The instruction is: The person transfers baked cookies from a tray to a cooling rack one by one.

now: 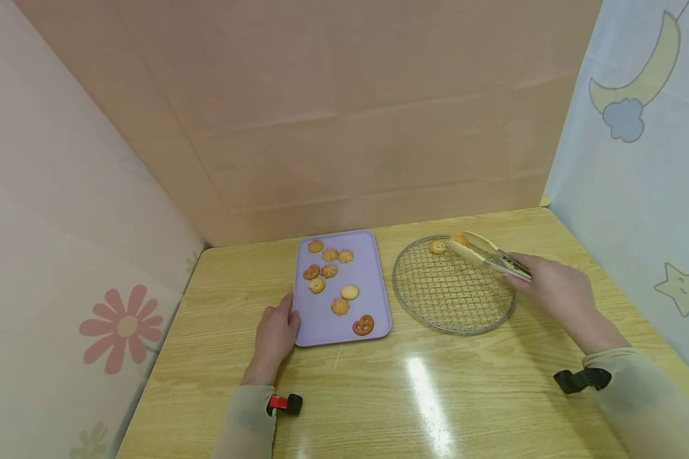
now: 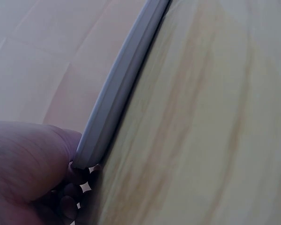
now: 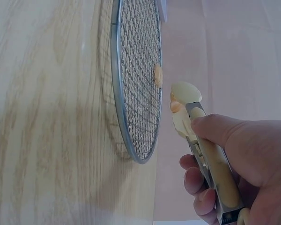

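My right hand (image 1: 554, 287) grips a pair of tongs (image 3: 215, 171) with cream-coloured tips, thumb on one arm and fingers curled round the other. A small golden cookie (image 3: 176, 107) is pinched between the tips, above the far part of a round wire rack (image 1: 453, 293). One cookie (image 1: 437, 247) lies on the mesh near the rack's far rim. My left hand (image 1: 275, 331) holds the near left edge of a purple tray (image 1: 321, 328), thumb against the rim. On the tray lie several cookies (image 1: 340, 306) and two pretzels (image 1: 363, 325).
The tray and rack lie side by side on a wooden table (image 1: 367, 395), with a narrow gap between them. A tan backdrop (image 1: 333, 127) stands behind the table, with patterned panels at left and right. Each wrist wears a strap.
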`<state>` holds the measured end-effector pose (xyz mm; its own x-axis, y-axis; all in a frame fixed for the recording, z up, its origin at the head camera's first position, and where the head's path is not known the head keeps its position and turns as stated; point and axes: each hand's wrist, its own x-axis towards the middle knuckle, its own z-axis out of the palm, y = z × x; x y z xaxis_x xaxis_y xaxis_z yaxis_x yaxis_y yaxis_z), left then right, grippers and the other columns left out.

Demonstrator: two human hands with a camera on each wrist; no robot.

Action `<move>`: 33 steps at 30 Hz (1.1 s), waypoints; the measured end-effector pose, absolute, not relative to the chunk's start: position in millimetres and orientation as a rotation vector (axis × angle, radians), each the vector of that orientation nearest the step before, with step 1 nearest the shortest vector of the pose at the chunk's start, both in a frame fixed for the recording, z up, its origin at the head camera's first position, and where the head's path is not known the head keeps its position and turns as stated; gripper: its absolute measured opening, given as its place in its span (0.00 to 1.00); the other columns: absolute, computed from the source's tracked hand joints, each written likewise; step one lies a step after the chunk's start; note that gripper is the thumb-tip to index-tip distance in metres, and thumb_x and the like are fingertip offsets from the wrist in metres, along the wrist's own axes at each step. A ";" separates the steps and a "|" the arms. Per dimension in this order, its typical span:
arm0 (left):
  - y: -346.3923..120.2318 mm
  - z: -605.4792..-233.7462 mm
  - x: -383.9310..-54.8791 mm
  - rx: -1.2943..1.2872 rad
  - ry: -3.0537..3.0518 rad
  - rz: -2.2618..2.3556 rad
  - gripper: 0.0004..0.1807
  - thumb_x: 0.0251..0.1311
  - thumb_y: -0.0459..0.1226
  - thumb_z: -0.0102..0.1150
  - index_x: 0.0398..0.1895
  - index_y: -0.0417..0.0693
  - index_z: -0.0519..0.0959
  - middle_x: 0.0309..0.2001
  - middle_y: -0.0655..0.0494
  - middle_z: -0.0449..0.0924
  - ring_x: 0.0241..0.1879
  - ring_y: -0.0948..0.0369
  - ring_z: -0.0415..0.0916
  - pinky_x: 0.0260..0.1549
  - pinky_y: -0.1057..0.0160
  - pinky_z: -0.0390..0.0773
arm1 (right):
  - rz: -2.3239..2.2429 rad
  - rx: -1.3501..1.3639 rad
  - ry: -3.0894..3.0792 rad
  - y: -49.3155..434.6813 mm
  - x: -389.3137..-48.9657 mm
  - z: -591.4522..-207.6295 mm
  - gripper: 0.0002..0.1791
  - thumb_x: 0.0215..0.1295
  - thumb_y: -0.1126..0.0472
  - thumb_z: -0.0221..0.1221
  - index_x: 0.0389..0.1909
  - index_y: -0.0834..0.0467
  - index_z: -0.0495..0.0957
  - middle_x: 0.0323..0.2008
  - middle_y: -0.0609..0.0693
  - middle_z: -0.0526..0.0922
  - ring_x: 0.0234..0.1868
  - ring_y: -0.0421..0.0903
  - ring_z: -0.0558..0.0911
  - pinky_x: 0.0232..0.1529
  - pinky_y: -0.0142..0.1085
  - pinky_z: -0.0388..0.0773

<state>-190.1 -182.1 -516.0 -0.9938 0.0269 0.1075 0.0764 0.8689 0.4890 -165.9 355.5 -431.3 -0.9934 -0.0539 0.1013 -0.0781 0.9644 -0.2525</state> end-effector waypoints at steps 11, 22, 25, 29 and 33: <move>-183.6 -516.5 -190.3 -0.104 -2.942 -0.775 0.27 0.77 0.32 0.60 0.75 0.31 0.75 0.29 0.50 0.78 0.38 0.49 0.76 0.38 0.47 0.77 | 0.382 0.078 -3.052 359.5 -164.6 -436.5 0.32 0.79 0.45 0.65 0.75 0.58 0.76 0.56 0.73 0.85 0.41 0.70 0.88 0.20 0.49 0.71; -184.0 -517.9 -190.8 -0.100 -2.933 -0.771 0.27 0.77 0.33 0.61 0.75 0.31 0.75 0.28 0.51 0.77 0.37 0.48 0.75 0.37 0.47 0.77 | 0.372 0.075 -3.063 360.3 -163.4 -440.1 0.32 0.80 0.45 0.65 0.75 0.59 0.76 0.55 0.75 0.85 0.40 0.72 0.87 0.19 0.50 0.72; -184.3 -518.6 -190.9 -0.100 -2.928 -0.767 0.27 0.77 0.32 0.61 0.75 0.31 0.75 0.28 0.51 0.78 0.37 0.48 0.75 0.37 0.47 0.76 | 0.371 0.078 -3.062 360.5 -163.4 -441.8 0.32 0.80 0.45 0.64 0.75 0.59 0.76 0.56 0.75 0.85 0.42 0.73 0.87 0.20 0.50 0.72; -183.6 -519.1 -190.7 -0.101 -2.927 -0.762 0.27 0.77 0.32 0.61 0.75 0.31 0.75 0.28 0.51 0.78 0.37 0.49 0.75 0.36 0.48 0.76 | 0.377 0.078 -3.057 360.8 -163.0 -443.9 0.31 0.81 0.45 0.64 0.75 0.59 0.76 0.56 0.75 0.85 0.41 0.74 0.87 0.20 0.51 0.72; -182.8 -518.4 -190.6 -0.116 -2.917 -0.764 0.26 0.76 0.31 0.61 0.74 0.30 0.76 0.27 0.51 0.77 0.36 0.50 0.74 0.35 0.48 0.76 | 0.379 0.075 -3.049 361.0 -162.8 -446.2 0.31 0.81 0.45 0.64 0.75 0.58 0.76 0.55 0.75 0.85 0.39 0.73 0.87 0.20 0.51 0.72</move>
